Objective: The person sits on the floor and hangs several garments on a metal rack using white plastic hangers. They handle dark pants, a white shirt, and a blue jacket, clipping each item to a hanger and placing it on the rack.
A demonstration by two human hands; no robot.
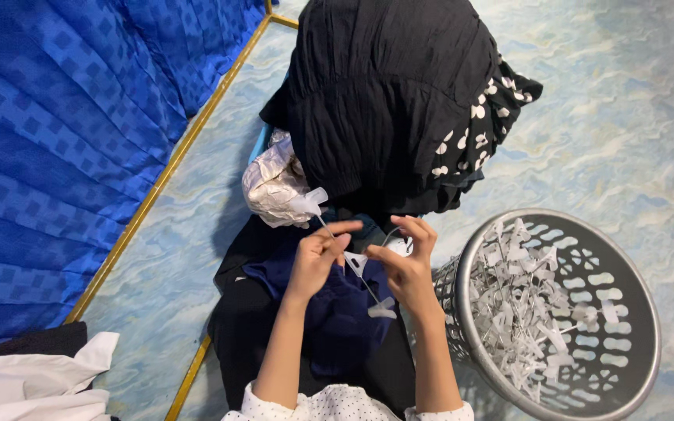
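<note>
Left of the grey perforated basket [633, 312] heaped with white plastic pieces [520, 312], a black garment [388, 101] lies on the floor above dark blue cloth [337, 312], where the left hand [317, 257] and right hand [407, 269] each pinch a thin white plastic strip [360, 273].

The person across [399, 93] is hidden under a black head covering, so nothing of the body beneath shows. The crumpled silver foil bag [273, 185] is half tucked behind that cloth on the left. The thin white part [352, 263] between the fingers is too small to tell what it is. The grey basket [633, 312] is cut by the near edge, and its white pieces [520, 312] blur into a heap.
</note>
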